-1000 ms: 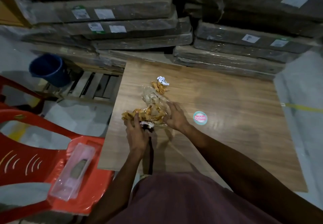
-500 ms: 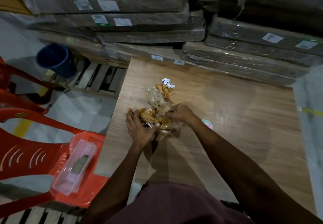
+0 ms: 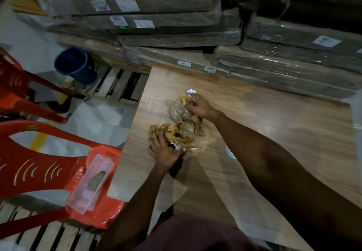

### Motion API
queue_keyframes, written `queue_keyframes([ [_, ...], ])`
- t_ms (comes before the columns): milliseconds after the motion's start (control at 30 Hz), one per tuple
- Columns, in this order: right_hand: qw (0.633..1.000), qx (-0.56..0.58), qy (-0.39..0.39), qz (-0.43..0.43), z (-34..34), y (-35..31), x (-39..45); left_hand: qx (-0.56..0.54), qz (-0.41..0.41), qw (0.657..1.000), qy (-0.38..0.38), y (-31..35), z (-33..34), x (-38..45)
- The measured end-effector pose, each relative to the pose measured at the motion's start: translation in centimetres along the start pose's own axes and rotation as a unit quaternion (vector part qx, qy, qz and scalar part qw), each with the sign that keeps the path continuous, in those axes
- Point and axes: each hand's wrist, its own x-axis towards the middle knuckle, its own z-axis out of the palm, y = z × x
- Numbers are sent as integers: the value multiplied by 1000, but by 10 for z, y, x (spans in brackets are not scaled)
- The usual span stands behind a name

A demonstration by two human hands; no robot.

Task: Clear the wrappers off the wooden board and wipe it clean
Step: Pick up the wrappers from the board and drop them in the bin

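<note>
Still early: your left hand [image 3: 163,149] clutches orange wrappers [image 3: 172,135], your right hand [image 3: 198,107] pinches another at frame center; the wooden board [image 3: 274,113] remains unwiped.

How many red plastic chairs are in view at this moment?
2. One red chair stands beside the wooden board's left edge, a clear plastic case on its seat. The other is farther back at the left frame edge, partly cut off.
</note>
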Motion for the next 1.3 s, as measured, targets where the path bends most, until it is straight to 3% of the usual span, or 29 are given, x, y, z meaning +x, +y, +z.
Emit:
queue_keyframes([
  [67, 1000, -13, -14, -2, 14, 26, 17, -6, -7, 1000, -4, 6, 4, -1],
  [167, 997, -75, -9, -13, 16, 9, -25, -4, -2, 1000, -10, 8, 10, 0],
  [400, 995, -31, 56, -76, 67, 27, -98, -5, 24, 1000, -7, 0, 17, 2],
  [600, 980, 0, 190, -59, 34, 12, -87, -21, 58, 998, -6, -10, 12, -2],
  [733, 974, 21, 222, -30, 5, -4, -47, -35, 57, 998, 3, -13, 11, -4],
  [867, 985, 19, 164, -40, -6, -15, 3, -47, 43, 998, 7, -14, 9, -4],
  [1033, 999, -3, 10, -37, 4, -12, 18, -55, 57, 997, 13, -15, 11, -3],
  [1133, 997, -17, 26, -64, 9, 2, 4, -45, 51, 997, 18, -15, 13, -4],
  [1300, 994, 98, 5, -45, 22, 10, -79, -19, 36, 999, 2, -8, 17, -4],
])
